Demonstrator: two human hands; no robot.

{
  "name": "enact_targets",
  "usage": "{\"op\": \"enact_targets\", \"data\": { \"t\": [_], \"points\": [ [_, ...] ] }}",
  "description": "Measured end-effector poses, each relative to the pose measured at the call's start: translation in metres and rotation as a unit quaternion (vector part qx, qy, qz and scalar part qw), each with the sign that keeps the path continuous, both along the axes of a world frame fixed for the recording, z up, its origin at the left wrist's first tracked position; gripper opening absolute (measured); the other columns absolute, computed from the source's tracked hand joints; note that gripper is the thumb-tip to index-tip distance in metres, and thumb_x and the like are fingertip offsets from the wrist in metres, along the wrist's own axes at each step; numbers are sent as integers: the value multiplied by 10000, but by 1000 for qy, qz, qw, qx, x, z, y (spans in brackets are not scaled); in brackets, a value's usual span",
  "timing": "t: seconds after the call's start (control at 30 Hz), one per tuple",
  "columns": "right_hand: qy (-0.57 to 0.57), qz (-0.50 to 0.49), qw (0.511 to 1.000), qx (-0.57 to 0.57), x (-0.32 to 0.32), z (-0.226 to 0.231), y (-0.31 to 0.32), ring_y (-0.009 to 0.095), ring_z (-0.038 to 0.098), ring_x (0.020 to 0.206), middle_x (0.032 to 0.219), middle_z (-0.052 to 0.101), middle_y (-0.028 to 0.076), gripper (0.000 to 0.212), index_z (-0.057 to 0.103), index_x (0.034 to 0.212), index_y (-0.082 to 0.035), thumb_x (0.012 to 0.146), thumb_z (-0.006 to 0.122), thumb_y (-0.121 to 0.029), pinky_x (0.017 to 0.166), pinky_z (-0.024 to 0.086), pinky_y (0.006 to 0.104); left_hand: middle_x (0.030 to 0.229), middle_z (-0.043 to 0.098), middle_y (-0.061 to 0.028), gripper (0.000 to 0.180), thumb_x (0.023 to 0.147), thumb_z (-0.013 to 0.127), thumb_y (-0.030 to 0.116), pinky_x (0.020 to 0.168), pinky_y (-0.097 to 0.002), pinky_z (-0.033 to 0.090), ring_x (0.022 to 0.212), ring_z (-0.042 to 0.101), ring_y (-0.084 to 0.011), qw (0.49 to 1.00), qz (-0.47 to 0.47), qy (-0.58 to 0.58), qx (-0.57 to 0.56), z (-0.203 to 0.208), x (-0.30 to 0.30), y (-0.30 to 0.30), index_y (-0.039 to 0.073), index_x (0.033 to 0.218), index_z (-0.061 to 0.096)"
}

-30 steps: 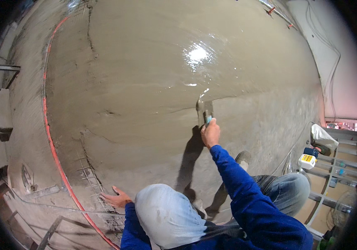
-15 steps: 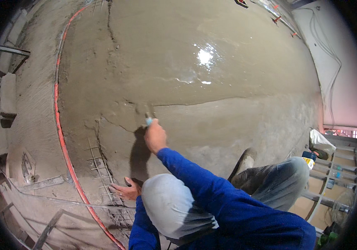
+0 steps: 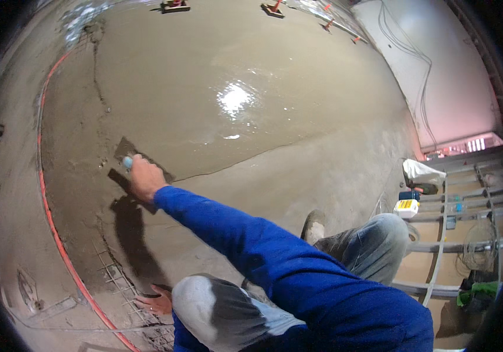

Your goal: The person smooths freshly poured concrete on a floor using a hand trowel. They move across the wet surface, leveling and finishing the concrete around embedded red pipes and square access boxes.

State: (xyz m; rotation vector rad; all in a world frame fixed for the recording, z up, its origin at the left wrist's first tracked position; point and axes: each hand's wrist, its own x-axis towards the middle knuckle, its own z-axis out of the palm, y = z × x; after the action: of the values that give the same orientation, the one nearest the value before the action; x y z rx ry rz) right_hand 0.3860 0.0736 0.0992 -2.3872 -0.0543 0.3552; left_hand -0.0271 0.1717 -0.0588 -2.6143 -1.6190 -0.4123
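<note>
My right hand (image 3: 146, 178) is closed round the light blue handle of a flat trowel (image 3: 127, 162), out ahead of me to the left. Its dark blade lies at the wet, smooth cement surface (image 3: 204, 141). My left hand (image 3: 156, 300) is beside my bent knee, fingers spread over exposed wire mesh (image 3: 119, 278). It holds nothing that I can see; part of it is hidden by the knee. A ragged edge between wetter and drier cement runs rightward from the trowel.
A red-orange strip (image 3: 58, 234) curves along the left. Several red-handled tools, one a float (image 3: 175, 6), lie at the far edge. A white container with a yellow label (image 3: 406, 207) stands at right by a metal frame (image 3: 442, 234). Cables (image 3: 424, 76) hang on the pale panel.
My right hand has moved left with the trowel, whose blade now shows clearly. The view has shifted, bringing the far tools into sight. My left hand stays by the mesh.
</note>
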Motion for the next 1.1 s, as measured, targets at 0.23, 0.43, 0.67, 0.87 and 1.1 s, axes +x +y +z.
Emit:
{"op": "enact_targets", "data": {
  "t": [0.23, 0.43, 0.67, 0.87, 1.1],
  "points": [
    [-77, -215, 968, -101, -21, -31, -329, 527, 660, 893, 914, 678, 319, 343, 547, 1109, 12, 830, 661, -152, 791, 529, 586, 1595, 478, -56, 793, 946, 603, 659, 1164, -463, 375, 1407, 511, -318, 998, 38, 25, 42, -19, -2, 5, 206, 1578, 445],
    [-106, -348, 900, -240, -69, -51, -607, 517, 673, 936, 973, 687, 311, 353, 589, 1079, 22, 838, 725, -197, 800, 548, 566, 1600, 447, -161, 771, 1000, 572, 593, 1178, -481, 360, 1426, 473, -360, 994, 71, 79, -14, -13, -2, 4, 133, 1594, 402],
    [-40, -425, 869, -250, -99, -80, -725, 510, 678, 968, 1004, 689, 319, 260, 579, 1053, 50, 880, 645, -134, 838, 527, 557, 1601, 373, -280, 809, 1032, 564, 517, 1207, -510, 326, 1474, 365, -435, 999, -23, 15, -40, 1, -6, 2, -11, 1591, 315],
    [2, -362, 884, -294, -91, -77, -672, 519, 672, 998, 1027, 686, 340, 300, 567, 1074, 55, 903, 677, -165, 860, 530, 564, 1606, 373, -273, 816, 1023, 580, 510, 1217, -507, 313, 1474, 368, -436, 999, -12, 1, -44, -1, -5, 1, -12, 1591, 315],
    [-11, -308, 910, -276, -86, -75, -527, 532, 675, 941, 959, 684, 340, 285, 520, 1074, 43, 902, 661, -136, 826, 535, 588, 1608, 381, -259, 859, 1004, 575, 574, 1204, -505, 325, 1469, 388, -420, 999, -12, 13, -48, 7, -1, -3, -6, 1589, 329]
  ]
}}
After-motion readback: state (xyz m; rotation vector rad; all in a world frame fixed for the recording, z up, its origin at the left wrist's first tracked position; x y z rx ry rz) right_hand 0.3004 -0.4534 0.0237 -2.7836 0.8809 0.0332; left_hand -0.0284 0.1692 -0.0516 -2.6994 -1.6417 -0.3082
